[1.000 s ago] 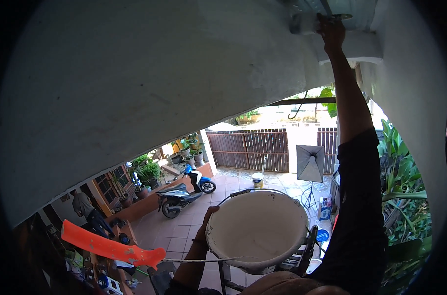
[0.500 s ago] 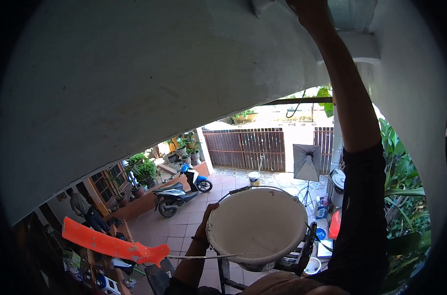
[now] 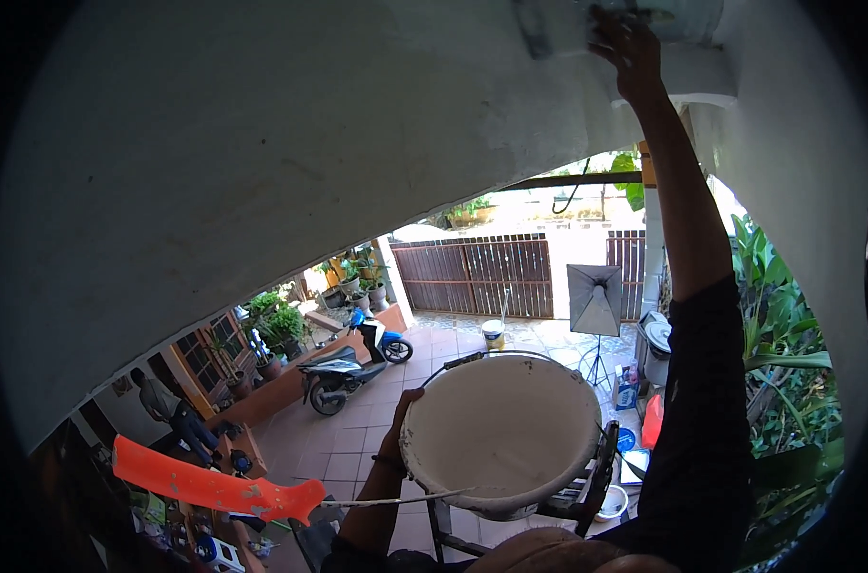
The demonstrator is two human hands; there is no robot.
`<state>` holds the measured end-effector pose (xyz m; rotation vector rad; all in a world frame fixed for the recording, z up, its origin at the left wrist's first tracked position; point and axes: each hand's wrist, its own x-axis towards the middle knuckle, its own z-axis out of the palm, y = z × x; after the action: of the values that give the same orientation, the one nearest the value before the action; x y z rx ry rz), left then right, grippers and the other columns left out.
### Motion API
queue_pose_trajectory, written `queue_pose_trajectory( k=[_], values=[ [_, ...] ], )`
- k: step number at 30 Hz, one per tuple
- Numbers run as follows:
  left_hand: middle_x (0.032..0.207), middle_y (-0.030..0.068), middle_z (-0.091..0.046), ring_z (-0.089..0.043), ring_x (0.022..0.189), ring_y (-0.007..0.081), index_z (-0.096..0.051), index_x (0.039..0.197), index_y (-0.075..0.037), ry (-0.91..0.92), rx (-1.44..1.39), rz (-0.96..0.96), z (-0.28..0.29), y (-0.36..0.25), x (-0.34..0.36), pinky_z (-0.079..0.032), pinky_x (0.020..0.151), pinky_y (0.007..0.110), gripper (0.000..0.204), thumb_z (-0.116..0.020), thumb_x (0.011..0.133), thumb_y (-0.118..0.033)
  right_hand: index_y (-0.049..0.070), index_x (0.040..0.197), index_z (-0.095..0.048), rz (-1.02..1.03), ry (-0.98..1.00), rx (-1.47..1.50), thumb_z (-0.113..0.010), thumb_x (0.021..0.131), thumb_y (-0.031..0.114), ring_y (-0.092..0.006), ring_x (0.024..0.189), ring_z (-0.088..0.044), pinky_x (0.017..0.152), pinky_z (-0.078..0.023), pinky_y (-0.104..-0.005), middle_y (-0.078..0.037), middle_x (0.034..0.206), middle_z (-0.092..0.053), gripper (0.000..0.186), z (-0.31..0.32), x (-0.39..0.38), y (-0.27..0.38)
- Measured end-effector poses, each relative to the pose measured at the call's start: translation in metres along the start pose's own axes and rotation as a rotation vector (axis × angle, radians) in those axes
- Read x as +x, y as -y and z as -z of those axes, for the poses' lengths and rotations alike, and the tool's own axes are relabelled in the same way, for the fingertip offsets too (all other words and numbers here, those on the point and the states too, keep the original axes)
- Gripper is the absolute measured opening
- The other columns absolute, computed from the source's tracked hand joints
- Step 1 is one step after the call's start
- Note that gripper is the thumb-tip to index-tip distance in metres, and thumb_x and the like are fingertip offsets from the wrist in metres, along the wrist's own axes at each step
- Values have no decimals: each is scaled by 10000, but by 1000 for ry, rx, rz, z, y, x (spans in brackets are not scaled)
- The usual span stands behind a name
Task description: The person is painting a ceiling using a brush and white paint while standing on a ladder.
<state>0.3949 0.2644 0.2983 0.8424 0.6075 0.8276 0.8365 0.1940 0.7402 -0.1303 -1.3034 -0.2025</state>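
My right hand (image 3: 623, 48) is raised to the pale overhead surface (image 3: 338, 115) at the top, its fingers curled at a dark, blurred flat tool (image 3: 654, 15) that looks like a trowel; its exact outline is unclear. Low in the centre, my left hand (image 3: 402, 411) grips the left side of a white, paint-smeared bucket (image 3: 496, 430). The bucket is wide and nearly empty, with pale residue inside, and sits on a dark metal stand or ladder (image 3: 596, 487). An orange paint-spotted plastic tool (image 3: 214, 482) with a thin metal edge lies crosswise at the bucket's left.
Below are a scooter (image 3: 353, 368), a lamp on a stand (image 3: 594, 301), a small pail (image 3: 494, 334), a wooden gate (image 3: 467, 277) and potted plants (image 3: 286, 325). A person (image 3: 176, 411) is at far left. A wall (image 3: 797, 143) and leafy plants (image 3: 778, 382) border the right.
My right hand went to the top edge and left, then came slightly back down with its fingers more visible. The bucket and surroundings appear a little higher in the picture; my left hand keeps its grip.
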Motion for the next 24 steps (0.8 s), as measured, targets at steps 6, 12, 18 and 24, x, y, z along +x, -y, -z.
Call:
queue_pose_trajectory(
  k=[6, 12, 18, 24],
  values=[
    [949, 79, -646, -613, 817, 193, -610, 1074, -59, 31, -36, 5, 1, 0, -2, -522, 734, 305, 541, -618, 794, -522, 44, 953, -608, -131, -172, 9, -696, 819, 143, -159, 615, -632, 572, -566, -281, -91, 821, -661, 189, 62, -3, -49],
    [940, 80, -648, -612, 822, 191, -613, 1072, -52, 28, 2, -14, -19, -4, -17, -518, 748, 316, 542, -598, 805, -523, 51, 864, -626, 76, -124, -516, -689, 829, 242, -164, 551, -622, 486, -508, -293, -92, 780, -675, 205, 65, -1, -48],
    [926, 69, -646, -610, 807, 176, -620, 1023, -60, 0, 12, -95, -8, 3, -12, -517, 733, 307, 512, -593, 810, -524, 80, 898, -653, 113, -44, -689, -709, 813, 232, -213, 663, -661, 571, -526, -352, -96, 837, -678, 183, -29, -31, 26],
    [940, 83, -651, -617, 804, 192, -618, 1063, -46, 7, -22, -30, -5, -1, -12, -523, 722, 315, 554, -607, 793, -530, 47, 904, -621, 78, 101, -209, -697, 849, 215, -110, 669, -632, 562, -549, -235, -35, 818, -651, 192, -119, -63, 140]
  ],
)
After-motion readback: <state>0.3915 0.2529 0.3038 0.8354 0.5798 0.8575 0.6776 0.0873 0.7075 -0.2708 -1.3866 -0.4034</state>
